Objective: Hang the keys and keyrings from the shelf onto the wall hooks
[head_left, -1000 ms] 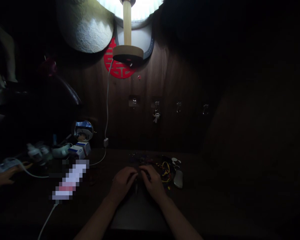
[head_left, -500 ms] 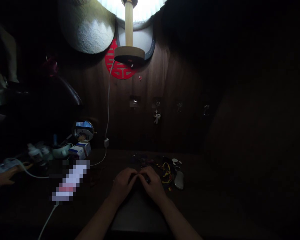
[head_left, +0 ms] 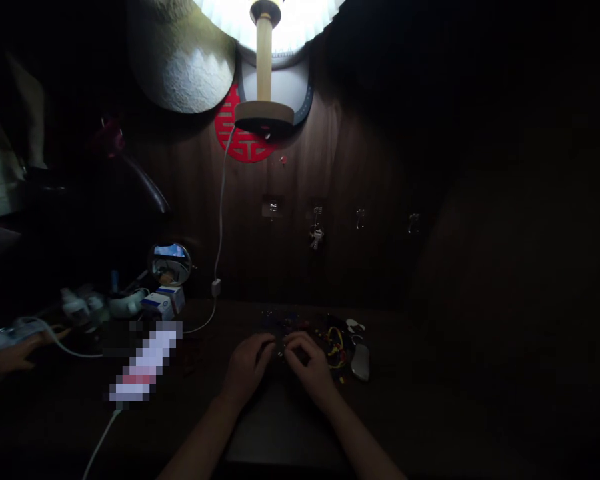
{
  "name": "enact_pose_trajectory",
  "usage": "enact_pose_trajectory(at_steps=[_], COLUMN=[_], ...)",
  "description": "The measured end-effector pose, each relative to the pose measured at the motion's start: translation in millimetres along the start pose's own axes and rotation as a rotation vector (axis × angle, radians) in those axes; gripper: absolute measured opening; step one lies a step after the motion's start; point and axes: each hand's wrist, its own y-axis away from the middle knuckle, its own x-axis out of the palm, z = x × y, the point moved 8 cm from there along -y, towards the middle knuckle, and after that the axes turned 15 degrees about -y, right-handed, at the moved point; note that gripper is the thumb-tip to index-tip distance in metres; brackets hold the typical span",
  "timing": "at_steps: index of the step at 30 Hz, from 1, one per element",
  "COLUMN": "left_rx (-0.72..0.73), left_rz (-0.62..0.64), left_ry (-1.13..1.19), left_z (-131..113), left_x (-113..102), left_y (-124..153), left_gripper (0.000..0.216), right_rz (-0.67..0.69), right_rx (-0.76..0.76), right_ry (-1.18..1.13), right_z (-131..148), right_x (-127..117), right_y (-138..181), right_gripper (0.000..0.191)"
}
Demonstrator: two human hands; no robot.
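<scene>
My left hand (head_left: 251,363) is over the dark desk with thumb and fingertips drawn together. Facing it, my right hand (head_left: 308,365) pinches with its thumb and index finger. A narrow gap separates the two sets of fingertips, and tiny shiny bits show there. Whatever the fingers hold is too small and dark to name. Just beyond the right hand lies a yellow cord (head_left: 336,339) in a jumble of small dark and coloured pieces. Beside it are a rounded grey case (head_left: 361,362) and a small white object (head_left: 355,325).
A lit lamp (head_left: 264,67) hangs above, its white cable (head_left: 221,213) running down to the desk. Keys (head_left: 317,237) hang on a wall hook. At left are a round mirror (head_left: 170,264), boxes (head_left: 164,302), bottles (head_left: 75,305) and a blurred-out bright rectangle (head_left: 145,363) with a cord.
My hands, whose fingertips met half a second ago, have drawn slightly apart. The right hand has shifted a little to the right. The whole view has shifted slightly.
</scene>
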Motion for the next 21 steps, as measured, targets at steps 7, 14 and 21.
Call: enact_pose_trajectory(at_steps=[7, 14, 21], left_rx=[-0.267, -0.480, -0.521], left_rz=[-0.107, -0.184, -0.149], left_ry=[0.025, 0.060, 0.076], left_z=[28, 54, 57], left_x=[-11, -20, -16], left_y=[-2, 4, 3], left_gripper=[0.022, 0.021, 0.026], right_rz=[-0.197, -0.442, -0.505], right_rx=[0.157, 0.157, -0.043], right_ry=[-0.166, -0.243, -0.184], right_z=[-6, 7, 40], right_x=[-35, -73, -91], right_y=[-12, -50, -103], right_gripper=[0.018, 0.027, 0.031])
